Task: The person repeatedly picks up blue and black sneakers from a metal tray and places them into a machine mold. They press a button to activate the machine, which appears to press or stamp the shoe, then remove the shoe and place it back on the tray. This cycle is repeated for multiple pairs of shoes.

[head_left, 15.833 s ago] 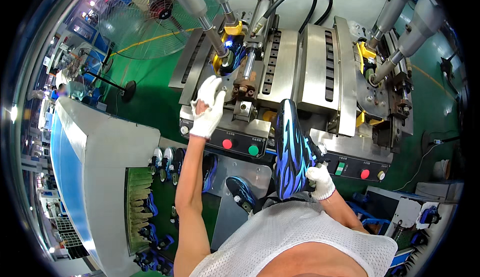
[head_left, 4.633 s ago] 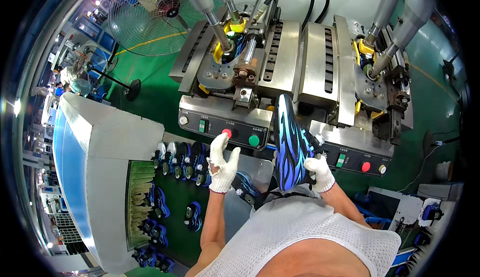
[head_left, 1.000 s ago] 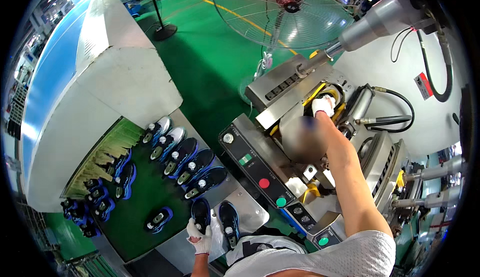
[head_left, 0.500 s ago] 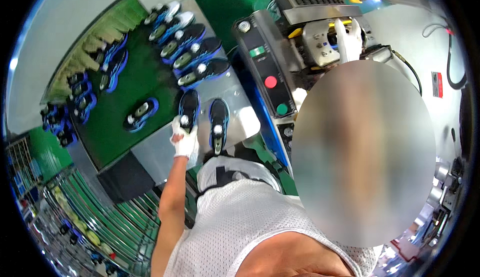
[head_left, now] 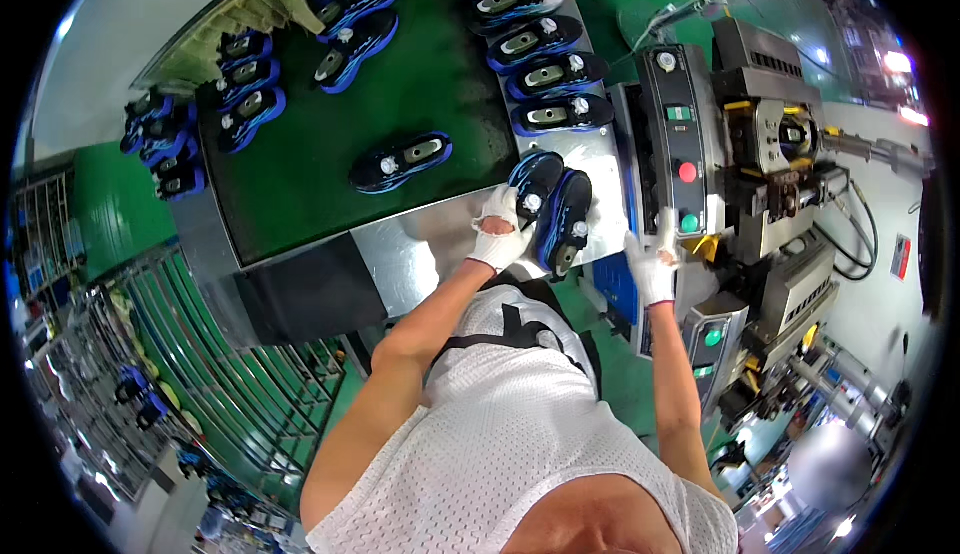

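My left hand (head_left: 500, 230), in a white glove with bare fingertips, grips the near end of a black and blue shoe (head_left: 541, 166). A second shoe (head_left: 571, 212) lies right beside it on the metal ledge (head_left: 600, 156), a pale crumpled wad showing in its opening. My right hand (head_left: 654, 262), also gloved, hangs between the ledge and the machine, fingers apart and holding nothing. Its nearest neighbour is the control panel (head_left: 683, 139) with red and green buttons.
A green conveyor belt (head_left: 440, 104) carries a lone shoe (head_left: 402, 161) and several more farther back, by fringed curtain strips (head_left: 270, 4). Several shoes (head_left: 562, 114) line the ledge. The machine's metal head (head_left: 768, 139) stands right; a metal rack (head_left: 220, 354) stands lower left.
My view has swung right. My right hand has come back from the machine head toward my body. The two shoes near my left hand now lie closer together; that hand stays on one.
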